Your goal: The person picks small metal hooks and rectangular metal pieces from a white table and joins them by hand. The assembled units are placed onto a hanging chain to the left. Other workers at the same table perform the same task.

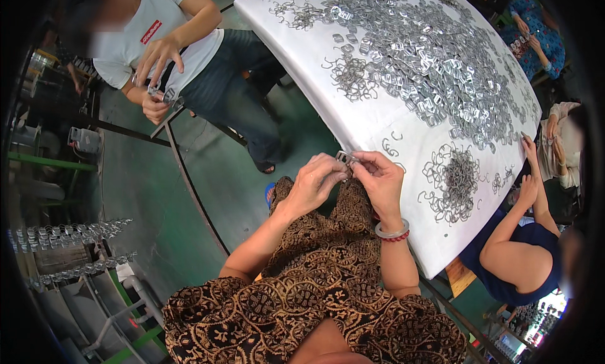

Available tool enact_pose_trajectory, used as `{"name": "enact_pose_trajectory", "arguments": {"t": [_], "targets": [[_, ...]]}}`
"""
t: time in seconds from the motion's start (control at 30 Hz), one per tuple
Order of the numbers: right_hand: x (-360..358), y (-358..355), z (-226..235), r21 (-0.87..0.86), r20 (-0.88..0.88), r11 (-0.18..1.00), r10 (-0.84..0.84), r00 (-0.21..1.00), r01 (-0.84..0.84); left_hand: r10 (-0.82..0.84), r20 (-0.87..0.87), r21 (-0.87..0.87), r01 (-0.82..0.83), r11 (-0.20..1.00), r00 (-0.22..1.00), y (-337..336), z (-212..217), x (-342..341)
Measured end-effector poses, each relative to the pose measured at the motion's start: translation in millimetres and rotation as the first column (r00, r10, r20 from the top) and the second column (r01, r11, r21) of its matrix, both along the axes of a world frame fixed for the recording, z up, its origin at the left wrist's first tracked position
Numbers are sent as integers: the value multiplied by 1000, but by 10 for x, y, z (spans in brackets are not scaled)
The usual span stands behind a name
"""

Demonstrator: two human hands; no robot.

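Note:
Close to the near left corner of the table, my two hands meet over my lap. Between their fingertips is a small silvery metal buckle (344,157) with slots in it. My left hand (314,182) pinches it from the left side. My right hand (382,182) grips it from the right, thumb and fingers closed together. Whether a wire hook is also in my fingers is hidden. Just right of my right hand, a few loose C-shaped wire hooks (392,145) lie on the white table cover (378,115). Farther right is a pile of such hooks (460,180).
A large heap of metal buckles (416,55) spreads over the table. Another person's hands (157,80) hold metal pieces at the left. A co-worker's arm (513,216) reaches the table's right edge. Racks of metal parts (69,235) stand at the lower left.

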State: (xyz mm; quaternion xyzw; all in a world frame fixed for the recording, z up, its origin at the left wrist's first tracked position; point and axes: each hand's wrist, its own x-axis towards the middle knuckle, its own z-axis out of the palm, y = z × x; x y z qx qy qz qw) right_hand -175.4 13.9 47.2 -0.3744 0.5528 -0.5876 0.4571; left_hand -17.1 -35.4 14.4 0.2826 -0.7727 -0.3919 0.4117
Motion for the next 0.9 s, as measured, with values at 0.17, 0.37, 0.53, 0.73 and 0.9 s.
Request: {"name": "enact_pose_trajectory", "arguments": {"t": [0.17,0.37,0.53,0.73,0.9], "targets": [[-135,-46,-83,64,15,998,18,1000,-19,50,52,-17,-49,999,997,-52,-180,-48],[-107,-56,-194,-5,134,1000,17,991,-16,110,-52,231,-95,968,993,-43,-425,4],[-135,-81,-296,-188,-134,979,54,989,-79,416,98,368,-421,829,904,-664,-583,113],[-177,-85,-259,-221,-199,965,94,975,-138,351,205,-226,-304,925,914,-2073,-622,-494],[-175,-13,-217,-220,-228,962,107,968,-159,258,517,-393,-42,919,816,-2747,-601,-979]]}}
